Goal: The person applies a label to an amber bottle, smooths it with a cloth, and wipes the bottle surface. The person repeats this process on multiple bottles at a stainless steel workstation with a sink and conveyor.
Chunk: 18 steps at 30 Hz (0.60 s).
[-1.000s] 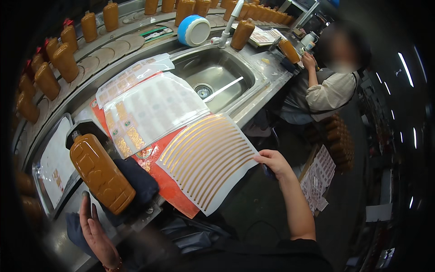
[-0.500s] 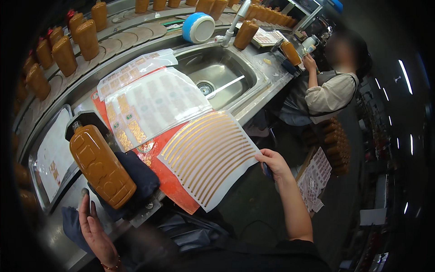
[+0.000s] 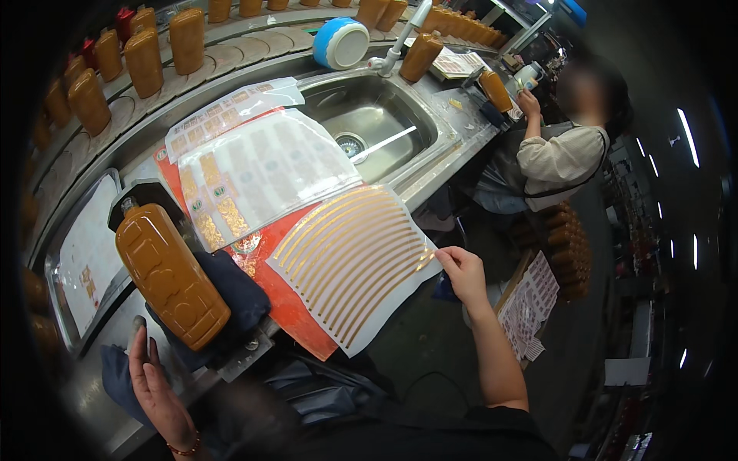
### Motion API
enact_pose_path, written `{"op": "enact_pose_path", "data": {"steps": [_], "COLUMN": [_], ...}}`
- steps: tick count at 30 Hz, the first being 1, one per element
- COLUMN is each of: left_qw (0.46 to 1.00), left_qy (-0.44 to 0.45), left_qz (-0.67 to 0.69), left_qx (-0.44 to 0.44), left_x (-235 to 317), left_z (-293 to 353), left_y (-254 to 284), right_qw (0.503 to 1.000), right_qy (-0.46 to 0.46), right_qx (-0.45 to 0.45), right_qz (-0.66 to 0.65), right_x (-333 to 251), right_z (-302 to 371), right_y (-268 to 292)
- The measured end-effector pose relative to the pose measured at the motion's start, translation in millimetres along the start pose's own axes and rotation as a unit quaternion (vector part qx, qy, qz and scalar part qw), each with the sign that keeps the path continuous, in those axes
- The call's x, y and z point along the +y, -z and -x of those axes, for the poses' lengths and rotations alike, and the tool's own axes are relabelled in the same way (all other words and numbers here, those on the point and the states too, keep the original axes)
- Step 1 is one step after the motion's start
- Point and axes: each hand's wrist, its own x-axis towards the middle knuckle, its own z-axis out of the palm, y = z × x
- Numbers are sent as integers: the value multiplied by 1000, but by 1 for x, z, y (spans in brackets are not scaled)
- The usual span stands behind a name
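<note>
Gold stripes curve across the white sheet (image 3: 350, 265) at the centre of the frame, partly over a red mat (image 3: 300, 326), its longer sides slanting from lower left to upper right, all of it leftward of my right grip (image 3: 466, 276), which pinches its right-hand corner, forearm rising from the lower right. Farther left, the glossy brown bottle (image 3: 169, 273) lies across a dark cloth (image 3: 240, 286), neck toward the upper left, base toward the lower right, nearer my left grip (image 3: 160, 388), which is spread and empty just below it, fingers pointing up the frame.
</note>
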Motion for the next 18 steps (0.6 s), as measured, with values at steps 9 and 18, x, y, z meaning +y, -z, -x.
{"op": "enact_pose_path", "data": {"steps": [9, 18], "left_qw": [1000, 1000], "left_qy": [-5, 0], "left_qz": [-1, -8], "left_qx": [-9, -1], "left_x": [0, -2], "left_z": [0, 2], "left_y": [0, 3], "right_qw": [999, 953], "right_qy": [24, -147], "right_qx": [38, -61], "right_qz": [-20, -258], "right_x": [7, 19], "right_z": [4, 1], "right_y": [-9, -10]}}
